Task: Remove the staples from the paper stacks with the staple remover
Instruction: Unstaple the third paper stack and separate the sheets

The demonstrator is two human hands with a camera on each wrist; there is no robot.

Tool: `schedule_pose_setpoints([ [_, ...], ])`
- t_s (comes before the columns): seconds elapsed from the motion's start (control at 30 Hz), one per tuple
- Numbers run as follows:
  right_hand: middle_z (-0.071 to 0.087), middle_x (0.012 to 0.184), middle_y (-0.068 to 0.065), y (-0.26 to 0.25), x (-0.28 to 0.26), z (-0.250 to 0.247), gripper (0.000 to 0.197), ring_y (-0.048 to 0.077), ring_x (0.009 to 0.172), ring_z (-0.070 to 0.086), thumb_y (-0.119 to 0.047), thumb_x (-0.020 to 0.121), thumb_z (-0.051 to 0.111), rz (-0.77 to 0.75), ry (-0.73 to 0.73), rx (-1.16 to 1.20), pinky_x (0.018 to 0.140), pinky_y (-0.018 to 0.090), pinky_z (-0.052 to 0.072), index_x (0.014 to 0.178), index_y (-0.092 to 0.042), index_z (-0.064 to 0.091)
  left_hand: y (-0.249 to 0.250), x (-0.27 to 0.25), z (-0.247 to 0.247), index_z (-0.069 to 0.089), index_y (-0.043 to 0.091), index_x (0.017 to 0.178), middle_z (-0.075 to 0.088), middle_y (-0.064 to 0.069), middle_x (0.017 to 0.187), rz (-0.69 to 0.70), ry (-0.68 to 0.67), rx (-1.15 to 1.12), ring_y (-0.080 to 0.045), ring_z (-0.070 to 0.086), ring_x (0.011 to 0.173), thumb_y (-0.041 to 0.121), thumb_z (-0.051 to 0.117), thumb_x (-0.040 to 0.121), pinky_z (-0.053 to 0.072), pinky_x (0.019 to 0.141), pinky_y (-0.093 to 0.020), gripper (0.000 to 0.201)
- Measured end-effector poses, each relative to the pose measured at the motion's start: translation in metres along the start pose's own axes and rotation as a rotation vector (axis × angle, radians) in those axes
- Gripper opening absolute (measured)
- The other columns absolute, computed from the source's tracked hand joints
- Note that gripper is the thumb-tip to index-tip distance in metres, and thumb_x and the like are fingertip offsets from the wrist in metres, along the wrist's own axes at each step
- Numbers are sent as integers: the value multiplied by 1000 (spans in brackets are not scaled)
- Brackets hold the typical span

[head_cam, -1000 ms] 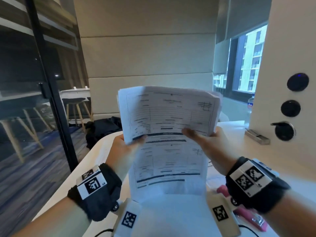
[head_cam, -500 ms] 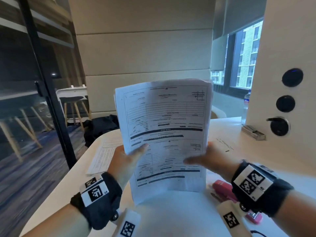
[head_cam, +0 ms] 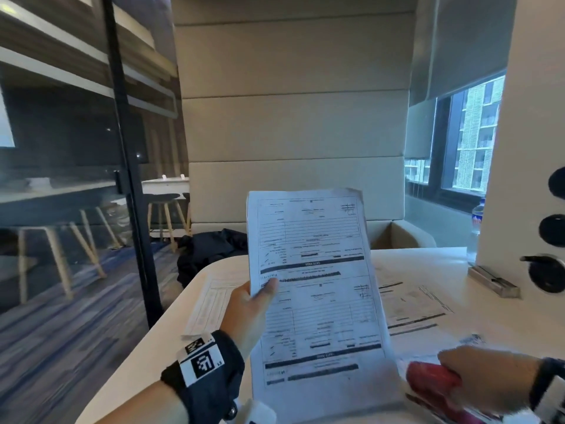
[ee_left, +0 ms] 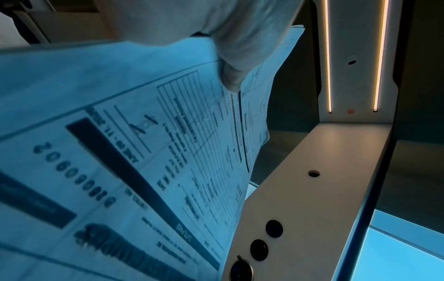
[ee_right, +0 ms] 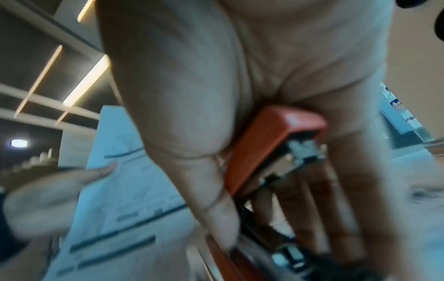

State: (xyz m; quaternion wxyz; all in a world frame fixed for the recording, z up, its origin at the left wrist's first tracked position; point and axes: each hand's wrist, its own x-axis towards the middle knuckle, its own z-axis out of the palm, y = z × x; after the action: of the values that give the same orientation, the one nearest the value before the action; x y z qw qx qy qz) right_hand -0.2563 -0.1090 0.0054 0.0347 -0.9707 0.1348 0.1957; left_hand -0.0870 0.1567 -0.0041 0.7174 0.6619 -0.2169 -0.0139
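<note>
A stack of printed forms stands upright above the white table, its lower edge near the table's front. My left hand pinches its left edge, thumb on the front sheet; the left wrist view shows the thumb pressed on the paper stack. My right hand is low at the right and grips a red stapler-like tool lying on loose papers. In the right wrist view the thumb and fingers wrap the red tool, whose metal end shows.
More printed sheets lie on the table to the right, and one sheet at the left edge. A white pillar with black round knobs stands at the right, a metal bar at its foot. A water bottle stands behind.
My right hand has let go of the paper stack, dropped to the right and closed around the red tool. The left hand now holds the stack alone, shifted slightly right.
</note>
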Motion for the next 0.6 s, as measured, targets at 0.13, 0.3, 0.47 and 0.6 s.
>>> schedule_pose_setpoints([
  [0.13,72,77,7,-3,-3,-22,12,10,57,60,-21,97,55,-97,147,575,52,22,48,100,-10,51,3,0,0,69,25,102,74,6,102,17,14,48,-18,67,102,34,58,91,50,96,-41,18],
  [0.3,61,69,10,-20,-3,-47,16,24,60,55,-24,91,63,-105,758,662,58,38,44,84,-13,55,7,0,-2,69,21,110,73,7,102,27,33,64,-15,67,100,33,58,92,51,95,-37,24],
  [0.47,61,80,20,-32,-3,-73,17,27,66,55,-31,89,63,-224,1181,1135,53,35,42,91,-19,52,12,0,-3,69,19,108,75,3,100,-4,-13,0,-19,70,96,28,56,94,54,90,-40,21],
  [0.6,65,82,12,-48,-3,-105,33,24,68,58,-29,87,61,-391,1216,1663,50,31,47,109,-6,51,19,-8,6,68,16,112,75,-1,102,-31,-118,-96,-20,71,94,27,48,98,57,83,-37,27],
])
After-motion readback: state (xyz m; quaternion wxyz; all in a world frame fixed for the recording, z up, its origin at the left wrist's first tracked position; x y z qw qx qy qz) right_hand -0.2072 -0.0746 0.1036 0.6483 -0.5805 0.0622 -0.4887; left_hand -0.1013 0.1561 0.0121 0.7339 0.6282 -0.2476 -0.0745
